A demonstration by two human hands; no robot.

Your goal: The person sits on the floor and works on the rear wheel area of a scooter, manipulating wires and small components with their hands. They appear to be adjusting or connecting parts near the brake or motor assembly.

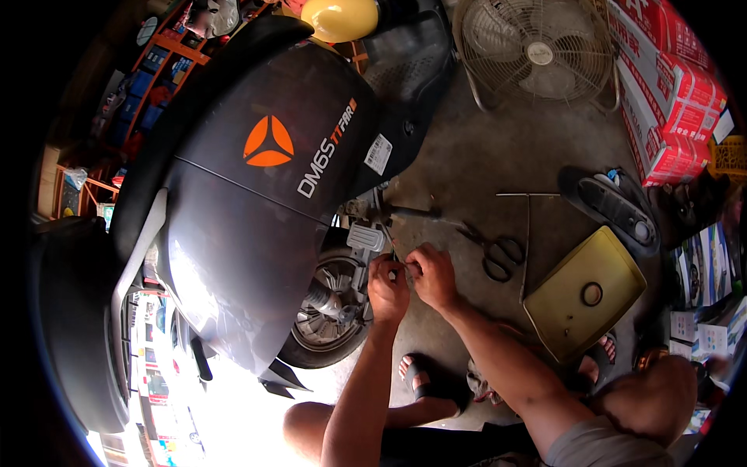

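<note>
My left hand (387,289) is closed in a pinch beside the scooter's rear wheel (331,307). A thin cable (392,246) runs up from its fingertips toward the scooter's underside. Close by on the right, my right hand (432,276) is also closed, its fingertips almost touching the left ones. What the right fingers hold is too small to make out. The dark grey electric scooter (241,218) fills the left, with an orange emblem on its side panel. Just above my hands is a ribbed metal footrest (366,238).
Black-handled scissors (502,258) and a T-handle wrench (526,233) lie on the floor to the right. A yellowish tray (552,288) holds a dark ring (591,293) and small parts. Beyond are a black plastic cover (611,206), a floor fan (537,54) and red-and-white boxes (669,93).
</note>
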